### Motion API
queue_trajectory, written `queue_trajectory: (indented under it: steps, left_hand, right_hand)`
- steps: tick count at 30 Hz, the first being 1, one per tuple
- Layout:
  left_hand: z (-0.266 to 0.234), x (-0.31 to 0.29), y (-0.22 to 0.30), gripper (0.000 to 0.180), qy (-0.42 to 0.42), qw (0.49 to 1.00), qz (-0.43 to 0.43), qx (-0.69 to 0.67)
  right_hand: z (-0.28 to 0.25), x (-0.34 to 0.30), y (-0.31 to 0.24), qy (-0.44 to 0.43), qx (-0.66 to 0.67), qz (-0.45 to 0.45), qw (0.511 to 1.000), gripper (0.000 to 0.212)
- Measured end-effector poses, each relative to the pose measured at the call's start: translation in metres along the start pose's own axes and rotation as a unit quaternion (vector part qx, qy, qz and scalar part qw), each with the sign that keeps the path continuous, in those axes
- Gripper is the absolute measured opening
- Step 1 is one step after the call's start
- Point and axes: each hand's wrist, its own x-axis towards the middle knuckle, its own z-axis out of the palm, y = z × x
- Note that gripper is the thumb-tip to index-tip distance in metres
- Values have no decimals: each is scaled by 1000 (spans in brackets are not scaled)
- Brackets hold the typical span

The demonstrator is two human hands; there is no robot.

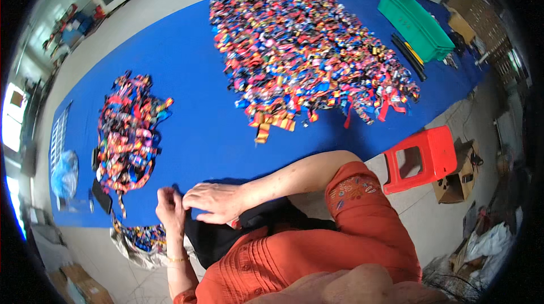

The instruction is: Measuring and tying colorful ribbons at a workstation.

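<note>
My left hand [170,209] is closed, its fingertips pinched together just over the near edge of the blue-covered table [187,139]. Against it lies my right hand [214,201], bent in from the right, with thumb and fingertips drawn together beside the left fingers. Whatever sits between them is too small and blurred to name. Nearest to the hands, on the left, is a long heap of colourful patterned fabric straps [127,139]. A much larger spread of similar short straps [311,54] covers the far middle of the table. Black cloth [207,241] shows below my hands.
A whitish sack [150,261] of colourful pieces stands below the table's near left edge. On the left lie a dark flat object [102,196] and a clear plastic bag [65,173]. A green crate [439,49] and dark rods [408,57] lie far right; a red stool [442,148] stands nearer.
</note>
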Motion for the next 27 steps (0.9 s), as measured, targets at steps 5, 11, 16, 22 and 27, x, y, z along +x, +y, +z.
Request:
queue_trajectory:
  steps: [5,11,16,22,27]
  left_hand:
    - [1,-4,11,23,13,1000,10,-6]
    - [13,-5,-8,6,36,997,39,51]
    - [9,-10,-3,6,47,995,35,82]
    - [12,-8,-3,7,45,992,47,105]
    - [16,-5,1,7,40,992,52,107]
  right_hand:
    - [-74,33,-38,161,17,-31,986,21]
    - [-186,16,-85,366,104,-210,901,25]
    - [-245,-50,-159,405,-63,-49,911,31]
    - [-241,-61,-168,501,177,-471,704,37]
    - [-218,-84,-181,603,232,-454,614,40]
